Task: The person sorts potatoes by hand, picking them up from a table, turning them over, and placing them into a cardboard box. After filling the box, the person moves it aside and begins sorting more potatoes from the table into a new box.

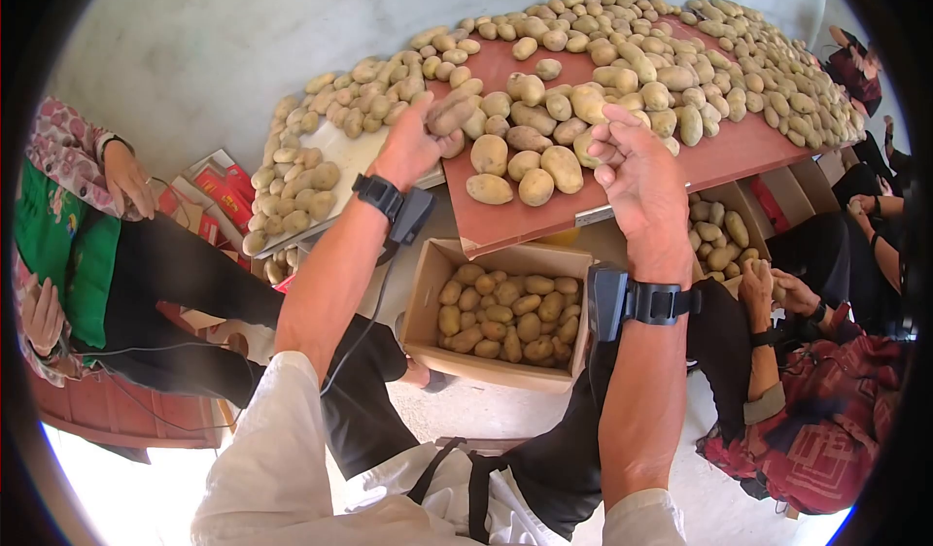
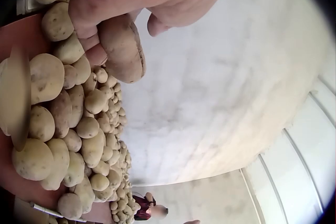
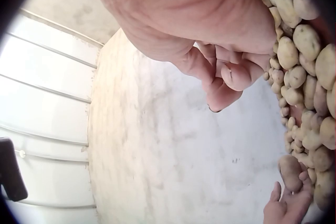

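Observation:
In the head view my left hand [image 1: 408,148] holds a potato [image 1: 451,114] above the near left part of the potato heap. The left wrist view shows that potato [image 2: 122,48] side-on, with a dark crack along one edge; the fingers curl behind it and the thumb stands apart from it. My right hand [image 1: 641,177] is raised over the board's near edge, palm turned inward. Its fingers [image 3: 223,100] are loosely bent with nothing between them. Closest to both hands are several larger loose potatoes [image 1: 525,162] on the reddish-brown board [image 1: 539,218].
Below the board stands a cardboard box [image 1: 496,369] partly filled with potatoes. Another potato box [image 1: 746,201] is at the right. More potatoes [image 1: 292,191] cover a pale board at the left. People sit close on both sides, one in a green apron [image 1: 58,245]. A wall [image 1: 243,41] rises behind.

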Available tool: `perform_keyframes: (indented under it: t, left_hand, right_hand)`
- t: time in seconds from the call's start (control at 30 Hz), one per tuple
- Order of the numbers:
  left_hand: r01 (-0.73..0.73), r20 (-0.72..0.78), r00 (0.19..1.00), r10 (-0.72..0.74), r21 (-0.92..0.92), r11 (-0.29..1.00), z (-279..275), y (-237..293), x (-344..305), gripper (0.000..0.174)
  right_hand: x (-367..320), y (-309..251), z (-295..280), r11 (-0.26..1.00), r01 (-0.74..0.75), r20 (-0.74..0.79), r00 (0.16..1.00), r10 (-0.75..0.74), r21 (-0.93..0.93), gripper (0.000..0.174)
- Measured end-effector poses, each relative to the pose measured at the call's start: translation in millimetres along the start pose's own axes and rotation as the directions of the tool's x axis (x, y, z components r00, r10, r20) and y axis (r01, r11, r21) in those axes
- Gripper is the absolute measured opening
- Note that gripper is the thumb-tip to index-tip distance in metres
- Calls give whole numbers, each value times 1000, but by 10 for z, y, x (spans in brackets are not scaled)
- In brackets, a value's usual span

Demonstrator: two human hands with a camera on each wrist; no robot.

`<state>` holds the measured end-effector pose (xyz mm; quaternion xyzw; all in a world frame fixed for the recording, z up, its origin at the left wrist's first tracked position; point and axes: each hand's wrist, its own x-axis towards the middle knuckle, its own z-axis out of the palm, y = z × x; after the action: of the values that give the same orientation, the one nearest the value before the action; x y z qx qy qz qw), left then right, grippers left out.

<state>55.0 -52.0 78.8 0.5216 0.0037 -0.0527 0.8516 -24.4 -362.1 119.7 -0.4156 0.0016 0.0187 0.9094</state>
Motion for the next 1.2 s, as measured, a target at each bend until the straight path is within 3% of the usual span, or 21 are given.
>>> perform_keyframes:
  t: [0.17, 0.23, 0.33, 0.47, 0.57, 0.6, 0.77, 0.9, 1.03, 1.2]
  left_hand:
    - [-29, -24, 999, 26, -97, 995, 97, 231, 532, 63]
    - [-25, -130, 991, 30, 39, 999, 136, 241, 610, 66]
    - [-93, -66, 993, 101, 112, 989, 8, 113, 628, 62]
    - [-130, -90, 984, 157, 244, 961, -23, 5, 187, 55]
    - [-169, -67, 979, 193, 267, 949, -181, -83, -117, 26]
    - [-139, -137, 974, 182, 277, 951, -94, -103, -263, 28]
    - [-165, -178, 959, 220, 279, 946, -153, -332, -647, 27]
    - [-125, -142, 978, 155, 197, 972, 12, -449, -876, 33]
    - [-172, -9, 984, 179, 238, 956, 133, -447, -969, 34]
    - [-127, -7, 991, 131, 213, 969, 253, -383, -1108, 36]
  right_hand:
    - [14, 29, 34, 1000, 0, 7, 1000, 0, -7, 31]
    - [29, 32, 42, 1000, -5, 5, 1000, 5, -17, 31]
    - [52, 40, 46, 999, -21, 11, 1000, 21, -35, 33]
    - [23, 32, 67, 999, -24, 18, 1000, 24, -49, 38]
    - [0, 41, 90, 998, -12, 11, 1000, 12, -58, 40]
    - [1, 37, 111, 998, -15, 14, 1000, 16, -59, 40]
    - [43, 103, 128, 997, -36, 21, 999, 38, -73, 38]
    - [107, 218, 117, 984, -51, 26, 998, 56, -170, 45]
    - [143, 238, 129, 981, -98, 106, 988, 116, -166, 44]
    - [134, 357, 312, 964, -85, 102, 988, 114, -252, 47]
